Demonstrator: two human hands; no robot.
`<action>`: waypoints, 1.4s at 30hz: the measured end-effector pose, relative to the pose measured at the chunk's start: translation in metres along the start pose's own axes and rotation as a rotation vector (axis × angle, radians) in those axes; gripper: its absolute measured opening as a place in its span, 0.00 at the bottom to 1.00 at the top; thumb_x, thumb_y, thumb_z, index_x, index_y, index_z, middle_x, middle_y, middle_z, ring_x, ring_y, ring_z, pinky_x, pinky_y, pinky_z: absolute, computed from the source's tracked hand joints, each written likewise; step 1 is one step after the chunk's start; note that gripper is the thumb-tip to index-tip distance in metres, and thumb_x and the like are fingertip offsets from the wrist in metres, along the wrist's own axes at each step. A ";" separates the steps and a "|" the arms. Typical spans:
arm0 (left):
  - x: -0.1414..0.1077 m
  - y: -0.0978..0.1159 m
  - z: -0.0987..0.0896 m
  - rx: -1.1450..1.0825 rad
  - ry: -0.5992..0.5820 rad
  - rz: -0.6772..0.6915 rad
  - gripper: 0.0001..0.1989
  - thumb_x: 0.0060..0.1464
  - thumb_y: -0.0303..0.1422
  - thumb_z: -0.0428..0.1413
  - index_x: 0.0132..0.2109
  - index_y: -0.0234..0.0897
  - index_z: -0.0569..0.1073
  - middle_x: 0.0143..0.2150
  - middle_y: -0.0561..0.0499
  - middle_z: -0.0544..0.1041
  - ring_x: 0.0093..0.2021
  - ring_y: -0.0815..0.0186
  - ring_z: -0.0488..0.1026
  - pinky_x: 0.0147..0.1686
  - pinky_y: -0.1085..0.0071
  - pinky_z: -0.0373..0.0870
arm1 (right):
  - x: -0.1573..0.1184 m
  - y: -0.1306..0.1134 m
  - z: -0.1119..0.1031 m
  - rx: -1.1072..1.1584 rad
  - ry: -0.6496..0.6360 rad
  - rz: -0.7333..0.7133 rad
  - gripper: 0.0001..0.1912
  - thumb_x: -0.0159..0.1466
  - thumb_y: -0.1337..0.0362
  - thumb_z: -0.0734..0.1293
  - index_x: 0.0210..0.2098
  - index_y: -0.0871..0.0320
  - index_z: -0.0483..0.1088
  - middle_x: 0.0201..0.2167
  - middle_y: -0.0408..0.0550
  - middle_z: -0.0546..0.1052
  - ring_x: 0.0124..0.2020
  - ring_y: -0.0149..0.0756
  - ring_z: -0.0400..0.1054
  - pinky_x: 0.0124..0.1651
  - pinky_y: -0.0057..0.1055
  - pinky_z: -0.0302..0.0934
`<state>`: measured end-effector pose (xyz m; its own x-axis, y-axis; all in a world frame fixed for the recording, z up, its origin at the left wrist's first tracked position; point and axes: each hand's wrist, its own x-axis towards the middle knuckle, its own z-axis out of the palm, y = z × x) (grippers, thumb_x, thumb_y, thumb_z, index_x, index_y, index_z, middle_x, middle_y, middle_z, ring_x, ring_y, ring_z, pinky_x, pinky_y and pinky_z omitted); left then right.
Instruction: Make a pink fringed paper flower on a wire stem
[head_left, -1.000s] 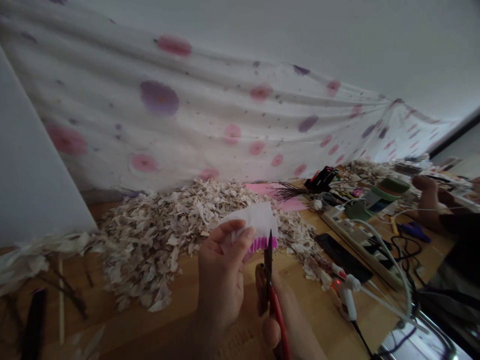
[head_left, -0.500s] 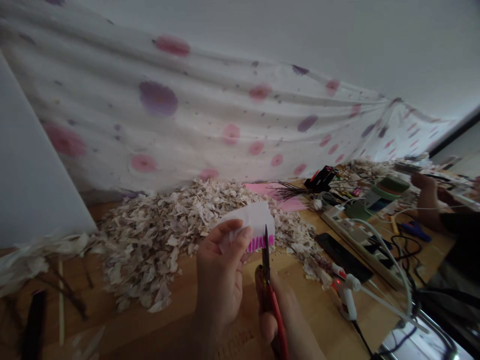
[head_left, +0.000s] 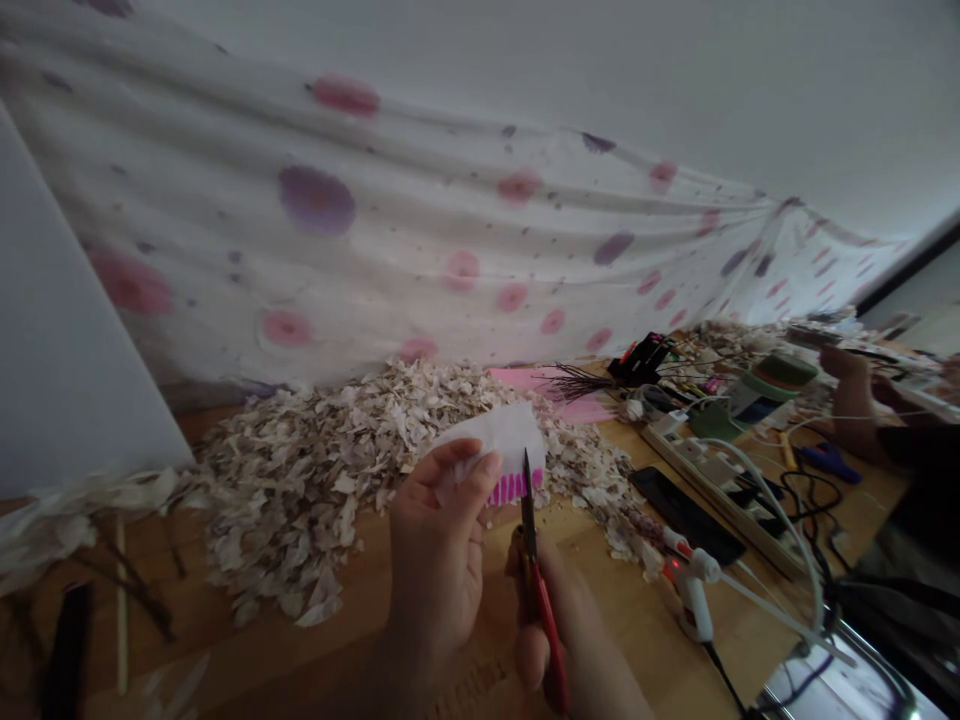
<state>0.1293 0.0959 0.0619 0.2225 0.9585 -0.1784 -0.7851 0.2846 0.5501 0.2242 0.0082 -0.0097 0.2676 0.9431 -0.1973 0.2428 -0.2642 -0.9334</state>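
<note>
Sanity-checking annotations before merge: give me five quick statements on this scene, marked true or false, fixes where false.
1. The left hand pinches the white paper; the right hand holds the red-handled scissors. True.
2. The stripes along the paper's lower edge are green. False: they are magenta stripes.
3. The glue gun shows a red light. True.
4. A dark phone lies left of both hands. False: the dark phone lies to their right.
5. The cloth behind is plain. False: the hanging cloth bears pink and purple flowers.
</note>
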 end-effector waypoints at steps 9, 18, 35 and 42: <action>0.001 0.005 0.003 0.000 0.079 0.007 0.18 0.31 0.26 0.77 0.33 0.33 0.81 0.29 0.53 0.84 0.25 0.74 0.80 0.27 0.85 0.78 | -0.008 0.021 -0.003 -0.211 -0.023 -0.166 0.41 0.47 0.50 0.82 0.55 0.53 0.67 0.44 0.53 0.76 0.43 0.49 0.74 0.38 0.33 0.72; 0.000 0.005 0.002 0.027 0.047 -0.021 0.19 0.33 0.27 0.76 0.34 0.32 0.79 0.30 0.52 0.84 0.26 0.73 0.80 0.26 0.84 0.78 | 0.004 0.032 -0.004 -0.213 0.035 -0.286 0.53 0.44 0.26 0.73 0.58 0.53 0.64 0.46 0.56 0.76 0.44 0.54 0.74 0.46 0.42 0.73; -0.001 0.002 -0.002 0.042 -0.011 -0.021 0.16 0.38 0.28 0.76 0.35 0.33 0.79 0.31 0.51 0.84 0.29 0.71 0.82 0.31 0.82 0.79 | 0.004 0.014 -0.003 -0.141 0.021 -0.080 0.38 0.57 0.27 0.66 0.47 0.54 0.70 0.40 0.54 0.75 0.39 0.49 0.73 0.33 0.34 0.70; 0.001 0.001 -0.005 0.049 -0.012 -0.023 0.15 0.40 0.28 0.75 0.36 0.33 0.80 0.31 0.52 0.84 0.29 0.72 0.81 0.32 0.82 0.80 | 0.003 0.002 0.001 0.030 -0.054 0.022 0.44 0.58 0.22 0.56 0.48 0.55 0.70 0.33 0.50 0.73 0.22 0.39 0.71 0.21 0.30 0.62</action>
<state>0.1260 0.0973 0.0585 0.2477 0.9516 -0.1820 -0.7502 0.3073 0.5855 0.2242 0.0107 -0.0125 0.2221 0.9468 -0.2328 0.2092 -0.2795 -0.9371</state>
